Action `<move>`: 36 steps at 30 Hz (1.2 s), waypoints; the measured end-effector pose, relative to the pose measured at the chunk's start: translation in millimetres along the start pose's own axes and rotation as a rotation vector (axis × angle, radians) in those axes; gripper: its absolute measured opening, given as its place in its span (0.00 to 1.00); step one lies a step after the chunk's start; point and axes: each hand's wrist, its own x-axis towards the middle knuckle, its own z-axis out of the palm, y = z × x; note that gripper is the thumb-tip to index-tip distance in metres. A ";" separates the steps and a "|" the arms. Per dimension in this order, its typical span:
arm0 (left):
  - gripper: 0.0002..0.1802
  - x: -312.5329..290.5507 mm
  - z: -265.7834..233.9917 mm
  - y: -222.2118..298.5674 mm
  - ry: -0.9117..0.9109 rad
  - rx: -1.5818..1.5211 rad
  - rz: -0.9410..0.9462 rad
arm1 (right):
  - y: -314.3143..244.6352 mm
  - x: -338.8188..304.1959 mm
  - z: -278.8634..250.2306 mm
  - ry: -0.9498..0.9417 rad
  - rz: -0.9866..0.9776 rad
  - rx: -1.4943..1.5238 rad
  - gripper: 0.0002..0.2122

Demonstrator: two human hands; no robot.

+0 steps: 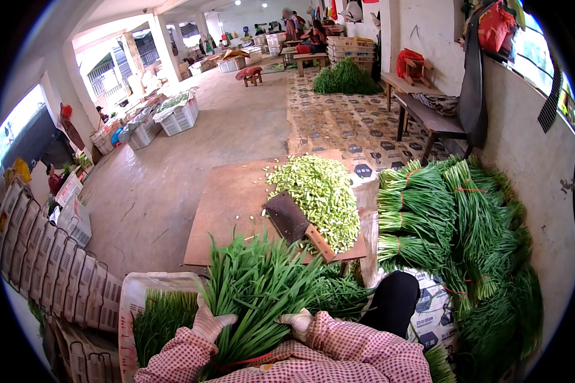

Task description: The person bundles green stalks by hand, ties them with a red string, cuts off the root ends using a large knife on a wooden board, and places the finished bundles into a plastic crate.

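Note:
A loose bunch of long green chives [255,271] lies across my lap, its leaves fanning toward the wooden board [217,210]. My left hand [209,323], in a pale glove, grips the bunch from its left side. Gloved too, my right hand [298,322] closes on its right side; leaves hide some fingertips of both hands. On the board, a cleaver [288,216] with a dark blade and wooden handle rests against a heap of short pale-green cut pieces [322,191]. Beside my left arm, a white crate [166,281] contains more upright chives [166,313].
Banded chive bundles [421,204] are piled along the right wall. Stacked white crates [51,262] stand at the left. My dark-clad knee [395,303] is right of the board. A bench [428,115] stands behind the pile; other people sit and stand far back.

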 end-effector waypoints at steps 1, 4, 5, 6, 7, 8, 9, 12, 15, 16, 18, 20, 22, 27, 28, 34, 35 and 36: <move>0.43 3.3 -0.6 -9.3 0.038 0.023 0.031 | -5.6 -5.1 4.9 -0.023 0.044 -0.002 0.19; 0.65 6.5 7.9 3.7 -0.062 -0.080 0.053 | -7.1 -5.1 -13.4 -0.099 0.102 0.007 0.21; 0.74 4.8 8.1 8.0 -0.101 -0.121 0.046 | -10.4 -8.5 -12.7 -0.171 0.129 0.015 0.23; 0.74 4.0 7.8 7.2 -0.094 -0.120 0.053 | -15.2 -12.4 -12.0 -0.170 0.130 0.015 0.23; 0.74 3.3 8.1 4.6 -0.090 -0.119 0.055 | -21.0 -17.4 -10.8 -0.191 0.114 -0.044 0.24; 0.74 1.9 9.6 5.2 -0.089 -0.119 0.057 | -25.5 -25.3 -5.9 -0.209 0.098 -0.100 0.26; 0.70 -0.2 13.4 6.9 -0.020 0.084 0.086 | -22.1 -27.1 1.3 -0.239 -0.002 -0.024 0.24; 0.80 -15.9 29.9 42.6 -0.103 0.128 0.081 | -7.5 0.4 -8.5 -0.071 0.135 0.022 0.22; 0.85 -33.3 36.0 70.0 -0.143 0.052 0.110 | -6.3 -2.2 -5.6 -0.051 0.095 0.121 0.19; 0.85 -36.2 37.9 75.1 -0.146 0.029 0.142 | -4.5 -1.5 -10.7 -0.051 0.093 0.113 0.19; 0.84 -35.0 33.8 73.3 -0.255 -0.136 0.114 | -5.1 -2.8 -14.8 -0.059 0.097 0.091 0.19; 0.83 -26.0 28.9 59.0 -0.360 -0.192 0.098 | -7.5 -3.7 -17.1 -0.066 0.100 0.075 0.19; 0.80 -25.7 25.9 50.1 -0.261 0.011 0.221 | -9.2 -5.3 -18.7 -0.066 0.103 0.061 0.20; 0.86 -20.0 12.7 33.8 -0.242 -0.079 0.145 | -9.8 -4.3 -17.8 -0.090 0.122 0.044 0.20; 0.90 -16.8 9.4 30.8 -0.258 -0.129 0.115 | -10.3 -3.9 -17.0 -0.094 0.123 0.039 0.20; 0.69 -17.0 4.5 70.9 -0.507 0.461 0.238 | -16.0 -3.8 -15.1 -0.106 0.115 0.019 0.21; 0.64 -21.6 5.7 83.5 -0.606 0.452 0.208 | -18.3 -4.9 -15.9 -0.108 0.110 0.007 0.21; 0.59 -25.9 7.4 96.7 -0.705 0.444 0.178 | -19.6 -6.2 -17.9 -0.103 0.116 0.007 0.21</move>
